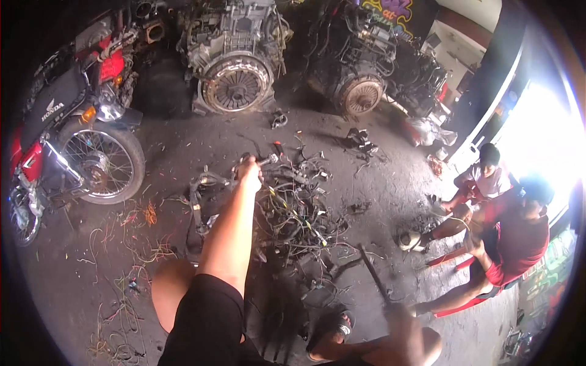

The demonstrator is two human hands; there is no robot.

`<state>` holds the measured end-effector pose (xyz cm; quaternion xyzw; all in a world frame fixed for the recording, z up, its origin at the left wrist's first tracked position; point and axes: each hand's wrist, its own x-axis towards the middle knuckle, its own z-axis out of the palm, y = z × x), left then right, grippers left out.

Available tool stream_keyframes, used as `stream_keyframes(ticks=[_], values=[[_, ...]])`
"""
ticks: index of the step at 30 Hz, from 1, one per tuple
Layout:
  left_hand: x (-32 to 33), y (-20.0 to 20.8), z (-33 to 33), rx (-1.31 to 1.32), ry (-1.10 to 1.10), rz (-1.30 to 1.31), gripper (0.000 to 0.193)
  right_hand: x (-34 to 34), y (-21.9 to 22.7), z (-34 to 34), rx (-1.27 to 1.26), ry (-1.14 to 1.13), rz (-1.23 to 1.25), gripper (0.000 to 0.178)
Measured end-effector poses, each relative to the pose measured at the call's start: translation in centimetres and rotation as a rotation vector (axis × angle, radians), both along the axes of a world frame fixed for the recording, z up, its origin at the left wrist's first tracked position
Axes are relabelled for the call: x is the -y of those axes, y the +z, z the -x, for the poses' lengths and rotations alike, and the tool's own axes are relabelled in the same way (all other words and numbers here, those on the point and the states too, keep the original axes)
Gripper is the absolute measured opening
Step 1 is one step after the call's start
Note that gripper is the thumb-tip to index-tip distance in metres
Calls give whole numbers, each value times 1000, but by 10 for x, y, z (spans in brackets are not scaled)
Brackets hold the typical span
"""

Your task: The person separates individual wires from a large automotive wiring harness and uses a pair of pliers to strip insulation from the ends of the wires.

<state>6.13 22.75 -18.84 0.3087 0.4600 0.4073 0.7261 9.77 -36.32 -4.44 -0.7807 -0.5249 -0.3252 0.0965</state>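
Observation:
A tangled pile of wiring harness [299, 210], dark with coloured wires and connectors, lies on the floor in front of me. My left hand [249, 172] reaches out to its far left side, its fingers closed round part of the harness. At the lower right, my right hand [403, 326] is smeared by motion beside my knee. From it a long, narrow, dark tool [373, 272] points up toward the pile; blur hides whether it is a blade or a bar.
A red motorcycle [97, 161] stands at the left. Two large engines [235, 79] [360, 91] rest at the back. Cut wires [125, 293] litter the floor at left. Two people sit at the right, one in a red shirt [519, 250] handling a wire.

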Motion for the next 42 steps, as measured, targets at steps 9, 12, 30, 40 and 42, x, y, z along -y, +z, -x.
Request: stream_keyframes(ticks=[9, 12, 30, 40, 42], values=[[56, 44, 5, 515, 68, 415, 32, -10, 68, -97, -252, -334, 334, 38], [107, 76, -18, 485, 150, 448, 39, -67, 93, -72, -416, -29, 157, 50], [284, 249, 19, -273, -434, -1529, 21, -133, 106, -118, -647, 400, -123, 20], [256, 256, 14, -369, -1054, -1427, 28, -136, 85, -116, -641, 557, -303, 24], [256, 251, 15, -330, -1010, -1440, 31, -138, 85, -114, -666, 525, -365, 27]])
